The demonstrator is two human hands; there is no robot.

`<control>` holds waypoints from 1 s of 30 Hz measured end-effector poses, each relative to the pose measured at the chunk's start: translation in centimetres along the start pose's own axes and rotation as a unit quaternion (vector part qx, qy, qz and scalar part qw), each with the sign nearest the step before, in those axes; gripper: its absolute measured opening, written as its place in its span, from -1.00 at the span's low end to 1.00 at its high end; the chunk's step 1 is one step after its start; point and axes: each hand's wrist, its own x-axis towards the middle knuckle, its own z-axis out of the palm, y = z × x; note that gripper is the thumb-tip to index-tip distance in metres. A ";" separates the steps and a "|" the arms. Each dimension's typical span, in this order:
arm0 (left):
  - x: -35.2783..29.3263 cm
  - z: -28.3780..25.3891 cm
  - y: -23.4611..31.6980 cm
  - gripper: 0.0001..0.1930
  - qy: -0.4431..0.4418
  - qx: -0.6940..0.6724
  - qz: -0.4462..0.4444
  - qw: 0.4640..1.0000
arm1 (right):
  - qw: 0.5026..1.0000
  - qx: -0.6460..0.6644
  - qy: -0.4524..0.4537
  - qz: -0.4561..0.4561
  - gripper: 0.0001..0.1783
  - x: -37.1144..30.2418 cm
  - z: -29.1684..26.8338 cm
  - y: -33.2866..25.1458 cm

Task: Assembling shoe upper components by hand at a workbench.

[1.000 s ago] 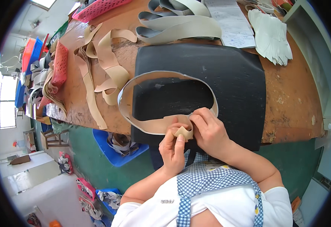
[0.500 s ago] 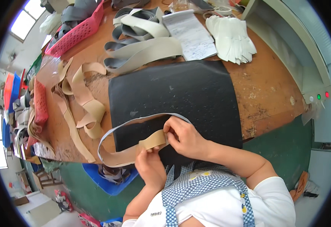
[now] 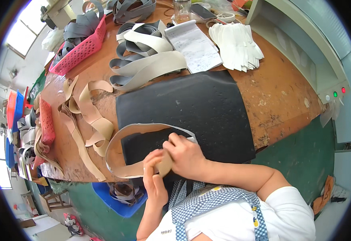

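A long loop of tan strap with a pale grey-white edge (image 3: 117, 149) rests on the black mat (image 3: 183, 100) and overhangs its left side. My left hand (image 3: 155, 180) grips the strap at the near side of the loop, its fingers bent against the tan fabric. Close beside it, my right hand (image 3: 186, 157) is closed on the strap's folded end, with the knuckles up. Between the two hands a short tan section (image 3: 165, 164) bulges in a curve. My fingertips partly hide where the ends meet.
Tan straps (image 3: 95, 116) lie left of the mat. Behind it are grey-white straps (image 3: 149, 66), a notepad (image 3: 193, 46) and a stack of white strips (image 3: 235, 46). Pink baskets (image 3: 79, 54) stand at left, a blue bin (image 3: 119, 205) below the table edge, a grey machine housing (image 3: 304, 52) at right.
My hands have come together and the right one has shifted left. The tan section between them, earlier stretched flat, is now bent into a curve. The view has tilted slightly.
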 end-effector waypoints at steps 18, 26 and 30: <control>1.1 5.2 -0.8 -0.66 -0.055 0.291 -0.008 0.955 | 0.992 -0.058 0.036 -0.108 -0.71 -1.7 -3.9 4.8; 3.2 4.9 -1.5 -0.69 -0.035 0.155 -0.114 0.981 | 0.995 -0.064 -0.028 -0.068 -0.77 -2.1 -4.9 4.4; 4.8 3.8 -0.6 -0.67 -0.084 0.166 -0.149 0.971 | 0.999 0.033 -0.033 -0.027 -0.82 -1.7 -5.7 4.5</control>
